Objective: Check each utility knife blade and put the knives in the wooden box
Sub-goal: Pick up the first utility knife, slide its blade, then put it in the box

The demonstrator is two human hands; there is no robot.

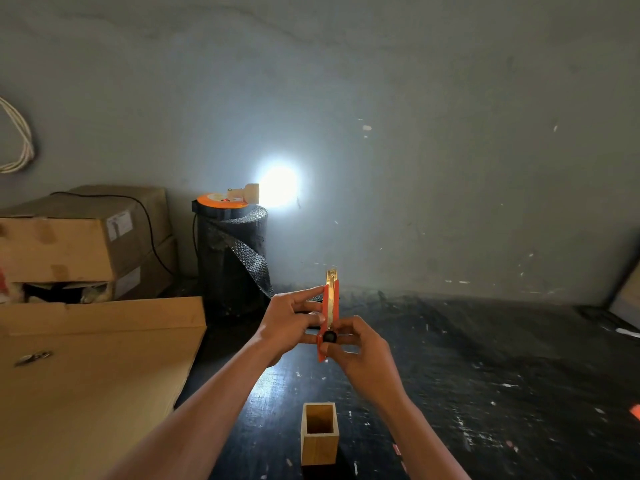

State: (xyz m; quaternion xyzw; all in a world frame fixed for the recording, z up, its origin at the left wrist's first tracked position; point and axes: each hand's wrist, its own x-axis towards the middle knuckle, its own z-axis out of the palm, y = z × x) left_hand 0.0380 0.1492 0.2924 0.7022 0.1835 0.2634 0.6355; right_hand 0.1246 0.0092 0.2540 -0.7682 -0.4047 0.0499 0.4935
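An orange utility knife [329, 313] stands upright in mid-air above the dark table, its metal blade pushed out at the top. My left hand [294, 320] grips the knife's upper body from the left. My right hand [360, 344] holds the lower end, with the thumb beside the black slider knob. A small open wooden box [319, 433] stands upright on the table below the hands, near the front edge; I see nothing inside it.
A dark scuffed table [485, 375] stretches right. A large cardboard sheet [90, 382] lies at the left, stacked cardboard boxes [69, 244] behind it. A black bubble-wrap roll [235, 258] with an orange reel and a bright lamp [277, 185] stands by the wall. An orange object [635, 410] shows at the right edge.
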